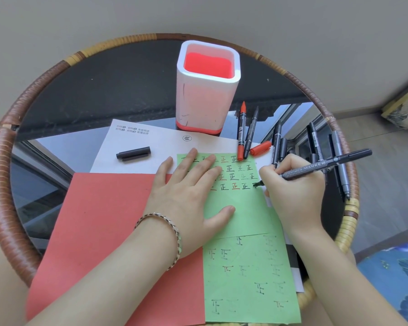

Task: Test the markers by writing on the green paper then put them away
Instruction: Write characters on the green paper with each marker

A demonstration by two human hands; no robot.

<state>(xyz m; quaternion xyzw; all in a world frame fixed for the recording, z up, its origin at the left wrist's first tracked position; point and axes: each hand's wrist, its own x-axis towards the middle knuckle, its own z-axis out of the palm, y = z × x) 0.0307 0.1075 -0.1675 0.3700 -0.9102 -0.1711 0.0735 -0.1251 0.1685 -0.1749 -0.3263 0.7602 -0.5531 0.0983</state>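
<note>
My right hand [295,184] grips a black marker [327,165] labelled DOUBLE MARKER, its tip touching the green paper [245,212] at the end of a row of written characters. My left hand [189,191] lies flat on the green paper with fingers spread, holding it down. A black marker cap [133,154] lies on the white sheet [137,147] to the left. A red marker [241,130] and a black marker [251,132] lie side by side beyond the paper, with a red cap [260,148] beside them. Several more black markers [337,156] lie at the right.
A white pen holder with a red inside [207,90] stands upright at the back of the round glass table with a rattan rim [7,161]. A red sheet [99,227] lies under my left arm. Floor and a blue patterned cushion [396,274] are to the right.
</note>
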